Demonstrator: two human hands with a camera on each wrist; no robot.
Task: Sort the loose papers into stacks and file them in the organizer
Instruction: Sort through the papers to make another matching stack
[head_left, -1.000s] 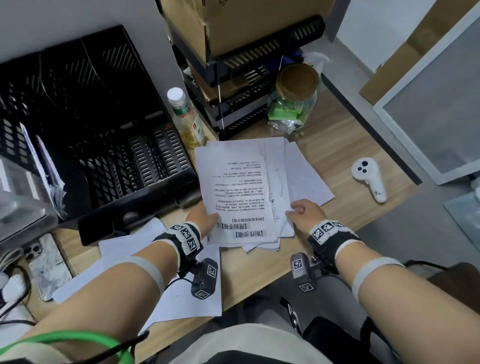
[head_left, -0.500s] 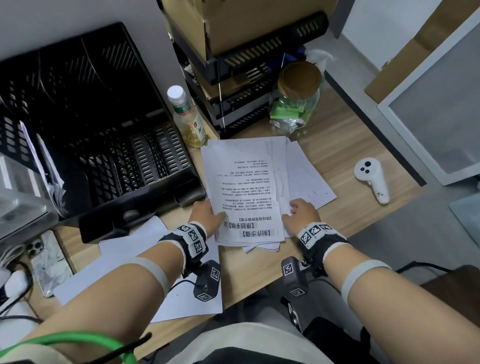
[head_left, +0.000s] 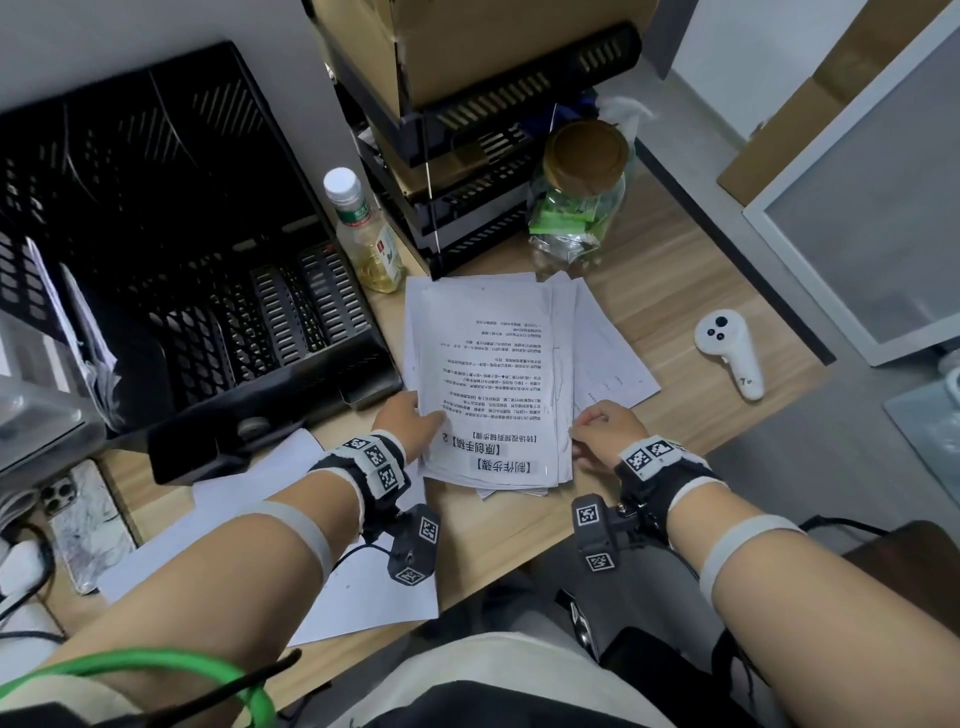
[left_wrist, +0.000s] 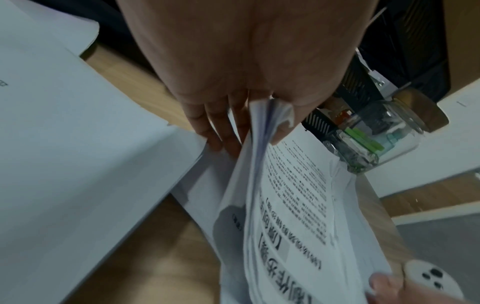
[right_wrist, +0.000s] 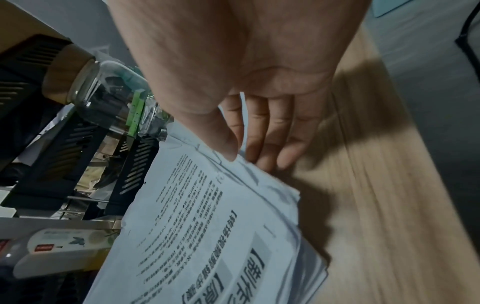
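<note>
A stack of printed papers (head_left: 493, 384) lies on the wooden desk (head_left: 675, 291), its near end lifted a little. My left hand (head_left: 410, 421) holds the stack's left edge, thumb on top and fingers beneath, as the left wrist view shows at the stack (left_wrist: 283, 205). My right hand (head_left: 602, 431) pinches the right edge, thumb on top of the stack (right_wrist: 207, 236) and fingers under it. A few sheets (head_left: 608, 353) fan out to the right beneath. Loose white sheets (head_left: 249, 519) lie under my left forearm. The black mesh organizer (head_left: 208, 291) stands at the left.
A small bottle (head_left: 363, 234) and a glass jar (head_left: 576, 197) stand behind the papers, in front of stacked black trays (head_left: 467, 156). A white controller (head_left: 732, 353) lies to the right. A phone (head_left: 83, 519) sits at the far left edge.
Both hands have drawn closer together on the stack's sides, squaring the sheets. The fanned papers on the right are tucked in more than before.
</note>
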